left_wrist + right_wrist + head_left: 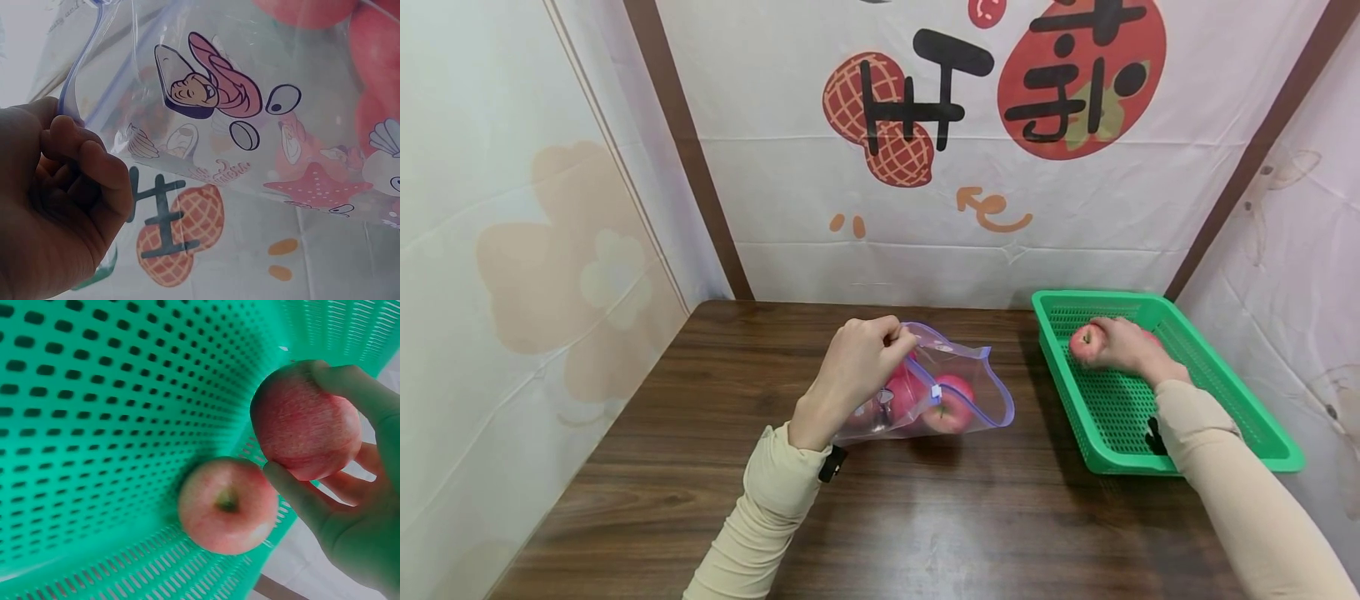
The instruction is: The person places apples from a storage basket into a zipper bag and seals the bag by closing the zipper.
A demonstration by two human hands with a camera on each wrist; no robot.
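Observation:
My left hand [859, 360] pinches the purple-trimmed edge of a clear zip bag [206, 147], which has printed cartoon shells and a starfish. The bag lies on its side, its mouth gaping to the right, with a white slider [936, 392] on the zip. Several red apples are inside, one apple [957, 408] close to the mouth. Over at the green basket [1078, 417], my right hand [1122, 346] grips a red apple [303, 425] between thumb and fingers. A second apple [228, 505] rests in the basket beside it, mostly hidden by the hand in the head view.
The dark wooden table [647, 492] carries both bag and basket. Behind it hangs a white printed curtain [790, 275], and side curtains stand at left and right. The perforated basket wall [125, 425] rises around the apples at the table's right side.

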